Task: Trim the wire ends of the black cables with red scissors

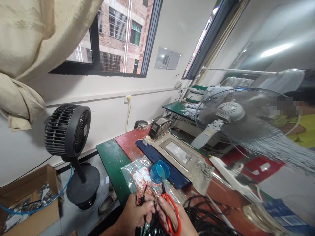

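Low in the head view my two hands meet over the table, fingertips almost touching. My left hand [137, 211] is closed around thin black cables [140, 200] that stick up past its fingers. Hooked in my right hand [183, 218] are scissors with red handles [177, 209], their dark blades pointing up and away. The thumb and finger of that hand also pinch near the cable ends; what exactly sits between them is too small to make out. Just beyond lies a clear plastic bag [130, 168] with many small red and yellow wires, beside a blue cup [159, 171].
A tangle of black cable [209, 213] lies right of my hands. Behind the cup are a dark blue panel [169, 170] and a beige machine plate [180, 149]. A large fan [230, 111] stands right, a black fan [71, 131] left, above a cardboard box [46, 216]. A person in yellow [304, 129] is far right.
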### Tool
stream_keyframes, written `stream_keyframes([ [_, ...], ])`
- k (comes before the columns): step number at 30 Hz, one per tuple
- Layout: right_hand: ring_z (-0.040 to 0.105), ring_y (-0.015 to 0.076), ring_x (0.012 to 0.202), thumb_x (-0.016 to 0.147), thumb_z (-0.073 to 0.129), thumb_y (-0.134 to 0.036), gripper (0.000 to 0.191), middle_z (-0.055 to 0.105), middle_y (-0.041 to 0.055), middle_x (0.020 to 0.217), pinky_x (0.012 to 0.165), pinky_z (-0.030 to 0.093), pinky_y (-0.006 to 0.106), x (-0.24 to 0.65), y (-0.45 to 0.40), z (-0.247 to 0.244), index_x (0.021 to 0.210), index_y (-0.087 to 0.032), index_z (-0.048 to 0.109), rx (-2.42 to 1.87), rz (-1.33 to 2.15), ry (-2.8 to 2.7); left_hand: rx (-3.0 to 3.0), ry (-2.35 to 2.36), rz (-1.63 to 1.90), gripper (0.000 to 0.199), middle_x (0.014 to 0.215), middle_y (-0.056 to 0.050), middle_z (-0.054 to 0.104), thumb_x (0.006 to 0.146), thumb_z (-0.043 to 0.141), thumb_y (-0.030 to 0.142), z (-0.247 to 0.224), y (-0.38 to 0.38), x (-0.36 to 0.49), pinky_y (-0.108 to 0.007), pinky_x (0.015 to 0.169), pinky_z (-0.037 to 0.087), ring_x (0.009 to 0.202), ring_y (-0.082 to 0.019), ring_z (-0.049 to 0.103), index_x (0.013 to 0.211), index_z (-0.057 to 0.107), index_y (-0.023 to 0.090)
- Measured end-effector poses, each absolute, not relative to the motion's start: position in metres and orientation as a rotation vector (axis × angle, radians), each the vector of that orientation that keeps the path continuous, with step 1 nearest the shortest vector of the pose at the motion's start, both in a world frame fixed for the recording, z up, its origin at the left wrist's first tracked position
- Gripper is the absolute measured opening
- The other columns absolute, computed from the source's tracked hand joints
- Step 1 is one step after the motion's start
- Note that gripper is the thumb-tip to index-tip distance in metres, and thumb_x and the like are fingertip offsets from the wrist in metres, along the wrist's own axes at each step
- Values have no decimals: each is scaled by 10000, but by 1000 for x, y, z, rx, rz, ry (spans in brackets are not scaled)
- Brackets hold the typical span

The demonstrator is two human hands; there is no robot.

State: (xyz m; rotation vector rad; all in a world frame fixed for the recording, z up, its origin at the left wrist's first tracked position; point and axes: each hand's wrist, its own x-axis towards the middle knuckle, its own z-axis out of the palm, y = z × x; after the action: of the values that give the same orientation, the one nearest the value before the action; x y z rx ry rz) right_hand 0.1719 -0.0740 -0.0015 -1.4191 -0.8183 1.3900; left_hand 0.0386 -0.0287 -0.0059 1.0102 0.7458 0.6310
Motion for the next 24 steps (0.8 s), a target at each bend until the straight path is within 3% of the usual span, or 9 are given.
stream_keyframes([
  [15,328,39,301,620,595,-689,542,408,-63,347,349,217,182,172,-75,-2,522,-165,498,-1486,1321,-896,960,731,645,452,396,54,439,656,617,564,-4,-29,37,-200,311,90,294,-10,224,657,560,116],
  [20,353,53,313,609,585,-708,557,415,-50,357,359,244,192,175,-73,0,505,-169,491,-1454,1292,-771,911,740,626,495,485,35,525,611,666,559,-6,-29,36,-187,310,120,314,-16,303,803,577,112],
  [24,348,48,337,611,615,-678,536,412,-55,378,383,235,192,172,-75,6,527,-163,491,-1453,1302,-761,959,685,576,476,430,49,496,613,655,572,-7,-29,36,-193,299,123,285,-14,267,742,578,120],
])
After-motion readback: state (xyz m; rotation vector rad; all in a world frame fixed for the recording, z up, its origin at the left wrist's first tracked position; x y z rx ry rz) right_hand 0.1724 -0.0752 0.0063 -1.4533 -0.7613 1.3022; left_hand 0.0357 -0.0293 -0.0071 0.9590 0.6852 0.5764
